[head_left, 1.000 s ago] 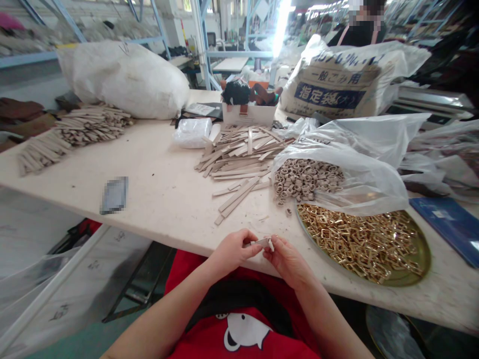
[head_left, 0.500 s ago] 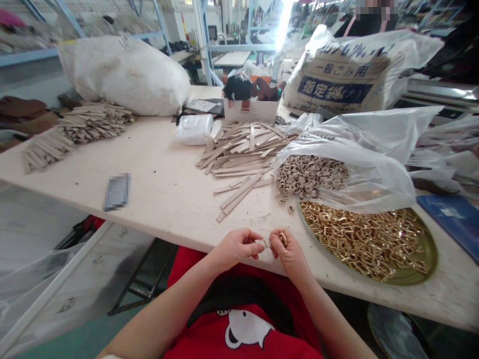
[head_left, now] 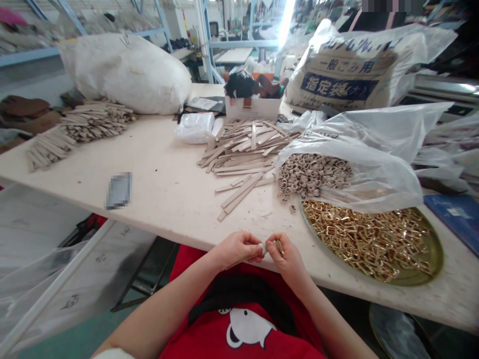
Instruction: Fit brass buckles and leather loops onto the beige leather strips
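Note:
My left hand (head_left: 236, 249) and my right hand (head_left: 286, 259) meet at the near edge of the pale table (head_left: 157, 189). The left hand's fingers pinch a short beige strap piece (head_left: 263, 248). A small gold buckle (head_left: 279, 246) sits pinched in my right hand, pressed against the strap's end. To the right, a round gold tray (head_left: 419, 271) holds a heap of gold buckles. A clear bag of beige loops (head_left: 314, 174) lies just behind the tray. Loose beige strips (head_left: 243, 149) are piled beyond my hands.
A big white sack (head_left: 127, 75) and a printed plastic bag (head_left: 352, 80) stand at the table's back. More strips (head_left: 78, 127) lie stacked at the left. A white box (head_left: 252, 107), a blue folder (head_left: 456, 219) and a dark flat object (head_left: 119, 189) also rest on the table.
The strap piece has been drawn in between my fingers, and a gold buckle now shows in my right hand. Both hands stay at the table edge.

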